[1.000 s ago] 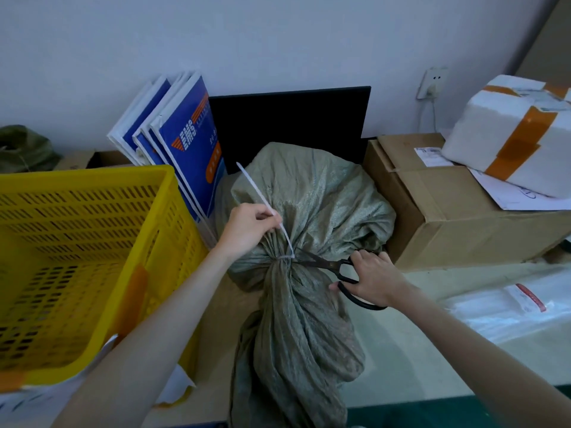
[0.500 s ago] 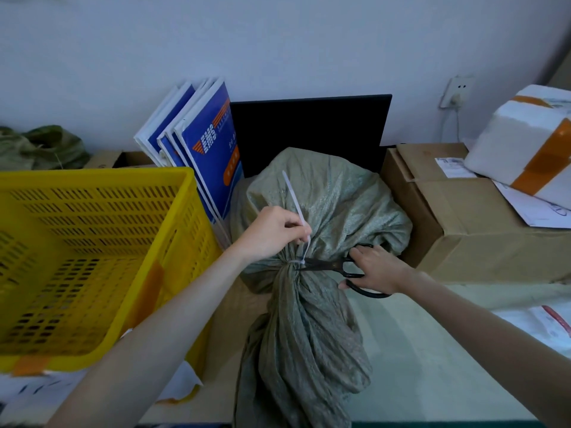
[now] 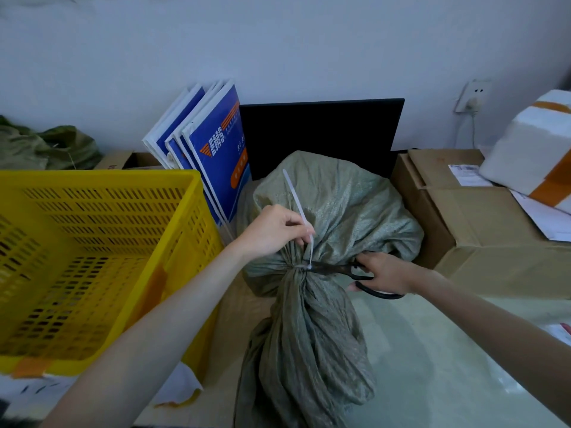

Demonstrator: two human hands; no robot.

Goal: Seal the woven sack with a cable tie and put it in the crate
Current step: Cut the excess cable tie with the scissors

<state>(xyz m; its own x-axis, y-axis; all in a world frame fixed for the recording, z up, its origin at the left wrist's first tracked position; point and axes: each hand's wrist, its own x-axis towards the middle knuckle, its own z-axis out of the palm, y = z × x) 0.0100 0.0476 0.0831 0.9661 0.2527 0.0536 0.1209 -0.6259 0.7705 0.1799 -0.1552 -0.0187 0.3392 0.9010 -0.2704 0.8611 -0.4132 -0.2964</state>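
The woven sack (image 3: 324, 242) is stood on the table, its neck cinched by a white cable tie (image 3: 301, 211). The tie's tail is pinched by the left hand (image 3: 275, 231), while black scissors (image 3: 346, 270), blades at the knot, are gripped by the right hand (image 3: 386, 273). The yellow crate (image 3: 99, 180) is seen left, apart from the sack.

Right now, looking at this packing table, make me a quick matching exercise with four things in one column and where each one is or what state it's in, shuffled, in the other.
Things:
1. cable tie
2. scissors
3. yellow crate
4. white foam box

Places or states:
A. on the cardboard boxes at far right, banded with orange tape
B. cinched around the woven sack neck, tail pinched by the left hand
C. left of the sack, with no sack in it
D. in the right hand, blades at the tie

Pairs: 1-B, 2-D, 3-C, 4-A
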